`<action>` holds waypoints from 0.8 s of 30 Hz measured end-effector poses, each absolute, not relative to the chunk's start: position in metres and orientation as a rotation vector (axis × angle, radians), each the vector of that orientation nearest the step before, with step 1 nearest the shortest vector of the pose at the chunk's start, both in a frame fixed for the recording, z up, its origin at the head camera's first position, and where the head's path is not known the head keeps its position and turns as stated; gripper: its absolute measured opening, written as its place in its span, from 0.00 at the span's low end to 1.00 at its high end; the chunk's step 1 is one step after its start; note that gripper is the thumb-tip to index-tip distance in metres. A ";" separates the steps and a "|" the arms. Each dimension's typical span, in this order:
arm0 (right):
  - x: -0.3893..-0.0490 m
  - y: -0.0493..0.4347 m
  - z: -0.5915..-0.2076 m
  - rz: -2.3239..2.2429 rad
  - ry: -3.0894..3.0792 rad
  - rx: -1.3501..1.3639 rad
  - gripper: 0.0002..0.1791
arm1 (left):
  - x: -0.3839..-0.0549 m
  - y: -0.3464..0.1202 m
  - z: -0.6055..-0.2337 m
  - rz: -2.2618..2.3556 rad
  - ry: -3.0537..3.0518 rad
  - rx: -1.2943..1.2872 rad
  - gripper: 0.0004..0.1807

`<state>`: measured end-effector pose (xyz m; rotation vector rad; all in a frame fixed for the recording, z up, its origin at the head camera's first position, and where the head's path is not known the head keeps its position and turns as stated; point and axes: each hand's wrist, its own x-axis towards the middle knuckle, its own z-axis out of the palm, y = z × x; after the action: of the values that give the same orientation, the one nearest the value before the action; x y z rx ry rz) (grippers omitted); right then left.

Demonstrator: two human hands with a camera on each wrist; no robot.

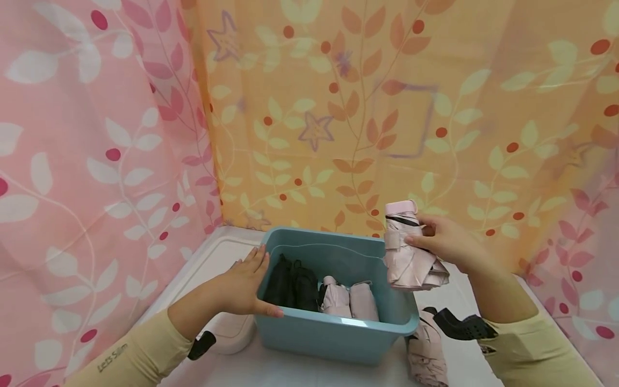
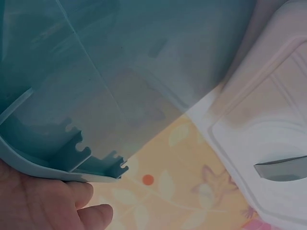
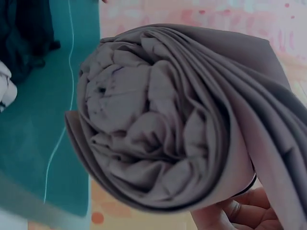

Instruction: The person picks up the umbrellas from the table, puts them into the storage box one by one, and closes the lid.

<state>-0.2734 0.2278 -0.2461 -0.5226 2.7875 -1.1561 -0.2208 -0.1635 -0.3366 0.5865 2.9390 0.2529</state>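
Note:
My right hand grips a pale pink folded umbrella upright above the right end of a blue plastic bin. Its handle points up, and in the right wrist view the gathered fabric end of the umbrella fills the middle. My left hand rests with spread fingers on the bin's left rim, its thumb on the front edge. Inside the bin stand two black folded umbrellas, a pale pink one and a plain pale pink sleeved one, side by side.
Another pink folded umbrella lies on the white table by the bin's front right corner. A white lidded box stands left of the bin. Patterned cloth hangs behind and at both sides.

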 end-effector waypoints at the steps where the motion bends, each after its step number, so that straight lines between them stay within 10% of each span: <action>1: -0.276 0.220 -0.245 -1.146 2.789 -0.536 0.30 | -0.221 -0.163 -0.336 0.245 2.941 0.580 0.71; 24: -0.338 0.100 -0.283 -0.744 2.904 -0.623 0.20 | -0.223 -0.163 -0.337 0.192 2.948 0.572 0.71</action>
<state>-0.3384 0.1000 -0.2834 -0.6229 2.9037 -0.7437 -0.2233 -0.1628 -0.3375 0.5723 2.9476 0.1918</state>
